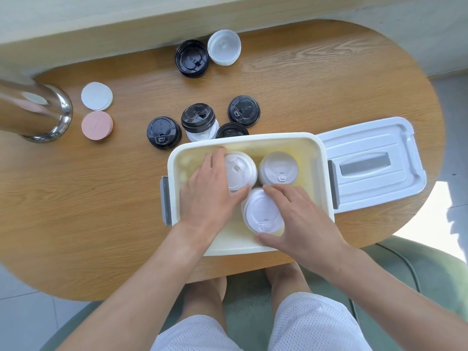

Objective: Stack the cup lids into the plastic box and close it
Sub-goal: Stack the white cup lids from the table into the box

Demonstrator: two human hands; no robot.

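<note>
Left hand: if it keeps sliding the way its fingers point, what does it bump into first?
Probably the far white lid stack, which the left hand already seems to touch. Depth is unclear.

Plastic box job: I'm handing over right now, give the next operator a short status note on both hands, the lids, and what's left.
Left hand: inside the plastic box, curled against the far-left white stack.
Right hand: cupped around the near white stack.
A third white stack sits far right in the box.
Done: three white stacks are in the box.
Left: black lids on the table behind the box, a white lid under one of them, plus a black and a white lid at the far edge.
Box lid lies off to the right; close it last.
</note>
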